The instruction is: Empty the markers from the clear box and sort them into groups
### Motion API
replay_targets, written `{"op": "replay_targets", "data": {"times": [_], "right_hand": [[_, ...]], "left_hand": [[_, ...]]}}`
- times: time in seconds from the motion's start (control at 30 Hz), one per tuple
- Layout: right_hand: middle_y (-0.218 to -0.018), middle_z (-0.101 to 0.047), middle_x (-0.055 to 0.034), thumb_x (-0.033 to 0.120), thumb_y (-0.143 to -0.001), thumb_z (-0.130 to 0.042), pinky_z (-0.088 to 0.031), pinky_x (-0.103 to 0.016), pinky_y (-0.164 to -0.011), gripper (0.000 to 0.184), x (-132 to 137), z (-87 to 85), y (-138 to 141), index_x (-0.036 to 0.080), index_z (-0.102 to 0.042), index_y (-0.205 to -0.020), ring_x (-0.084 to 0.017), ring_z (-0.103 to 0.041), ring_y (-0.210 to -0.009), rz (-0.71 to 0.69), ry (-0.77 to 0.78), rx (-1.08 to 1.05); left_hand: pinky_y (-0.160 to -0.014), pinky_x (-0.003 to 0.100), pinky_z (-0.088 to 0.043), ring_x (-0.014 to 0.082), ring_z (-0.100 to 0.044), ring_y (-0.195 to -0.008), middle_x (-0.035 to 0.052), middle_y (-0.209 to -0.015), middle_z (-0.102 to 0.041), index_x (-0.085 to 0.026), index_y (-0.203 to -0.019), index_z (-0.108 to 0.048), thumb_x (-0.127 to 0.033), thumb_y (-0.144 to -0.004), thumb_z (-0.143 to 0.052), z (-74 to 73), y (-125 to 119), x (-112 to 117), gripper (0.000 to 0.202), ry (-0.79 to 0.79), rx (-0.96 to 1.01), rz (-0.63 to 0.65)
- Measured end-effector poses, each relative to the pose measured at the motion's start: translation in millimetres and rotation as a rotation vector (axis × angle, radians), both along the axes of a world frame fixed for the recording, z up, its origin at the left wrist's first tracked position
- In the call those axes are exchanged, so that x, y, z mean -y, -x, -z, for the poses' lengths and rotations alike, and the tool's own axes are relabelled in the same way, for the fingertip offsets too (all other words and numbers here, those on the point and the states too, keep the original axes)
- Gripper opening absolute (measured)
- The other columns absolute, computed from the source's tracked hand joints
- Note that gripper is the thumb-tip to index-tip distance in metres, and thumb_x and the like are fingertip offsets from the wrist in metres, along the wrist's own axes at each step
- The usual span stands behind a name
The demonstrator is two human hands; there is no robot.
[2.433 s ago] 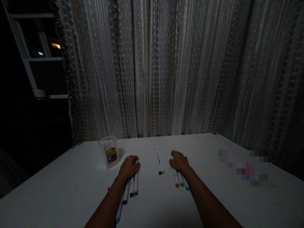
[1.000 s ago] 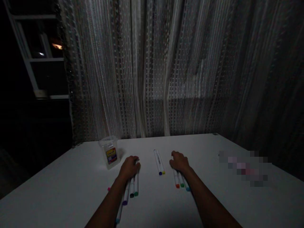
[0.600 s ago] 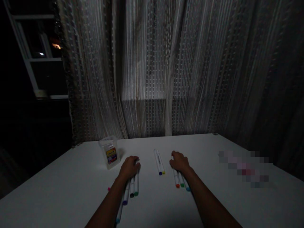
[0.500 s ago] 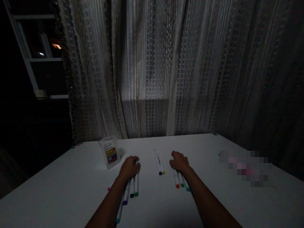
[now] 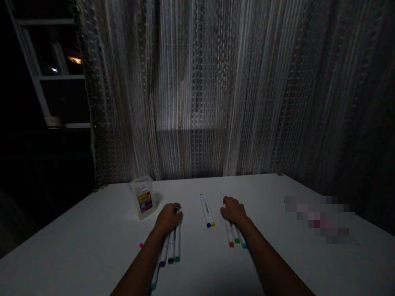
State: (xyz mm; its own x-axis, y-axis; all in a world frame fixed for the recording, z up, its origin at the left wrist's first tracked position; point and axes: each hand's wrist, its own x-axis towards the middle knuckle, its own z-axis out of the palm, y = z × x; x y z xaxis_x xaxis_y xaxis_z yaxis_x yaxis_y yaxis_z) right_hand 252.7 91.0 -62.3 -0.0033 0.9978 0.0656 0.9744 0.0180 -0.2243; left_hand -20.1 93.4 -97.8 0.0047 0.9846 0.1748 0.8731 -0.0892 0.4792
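Note:
My left hand (image 5: pixel 168 216) rests on the left side of the table, fingers curled over the far ends of several white markers. Their near ends show purple, black and green; the green-ended marker (image 5: pixel 177 244) lies innermost. A teal-ended marker (image 5: pixel 155 277) and a pink tip (image 5: pixel 141 245) stick out around my left forearm. On the right, my right hand (image 5: pixel 233 210) is closed over the far ends of three markers, with an orange-ended marker (image 5: pixel 229 234) at their left. Between the hands lie a blue-ended marker (image 5: pixel 205 211) and a yellow-ended marker (image 5: pixel 209 211), side by side and untouched.
A clear plastic container (image 5: pixel 142 199) with a yellow and blue label stands behind my left hand. The white table (image 5: pixel 262 187) ends at a hanging curtain (image 5: pixel 197 90). A blurred-out pinkish patch (image 5: pixel 321 222) covers something at the right.
The black and green-ended markers under my left hand have slid a little toward me. The orange-ended marker under my right hand has shifted slightly nearer too. Both hands stay almost in place.

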Motion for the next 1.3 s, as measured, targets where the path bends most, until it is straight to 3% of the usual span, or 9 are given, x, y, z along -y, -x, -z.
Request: {"op": "replay_targets", "data": {"times": [0.33,0.77,1.3], "right_hand": [[-0.123,-0.056,-0.0138,0.025,-0.080,-0.046,-0.038,-0.042,-0.086,0.032,0,-1.3,0,0.016,-0.054,-0.110,-0.028,-0.050,-0.114,-0.002,0.004,0.010],[-0.121,-0.058,-0.0133,0.025,-0.080,-0.046,-0.037,-0.041,-0.085,0.032,0,-0.7,1,0.017,-0.054,-0.109,-0.028,-0.050,-0.113,0.002,-0.001,0.009],[-0.122,-0.057,-0.0126,0.025,-0.080,-0.046,-0.037,-0.042,-0.087,0.030,-2,1.4,1,0.017,-0.054,-0.108,-0.028,-0.050,-0.114,0.005,0.007,0.011]], "left_hand": [[-0.087,0.026,-0.043,0.0196,-0.059,-0.105,0.0079,-0.108,-0.068,-0.017,-0.110,-0.065,-0.025,-0.077,-0.057,0.0,0,-1,0.034,0.013,-0.026,0.001],[-0.090,0.027,-0.042,0.0202,-0.060,-0.105,0.0072,-0.110,-0.068,-0.019,-0.102,-0.068,-0.027,-0.076,-0.058,-10.6,-3,7,0.029,0.034,-0.082,-0.012],[-0.090,0.027,-0.043,0.0207,-0.060,-0.106,0.0077,-0.114,-0.066,-0.018,-0.105,-0.067,-0.029,-0.077,-0.056,-17.6,-6,14,0.032,0.058,-0.112,-0.042]]}}
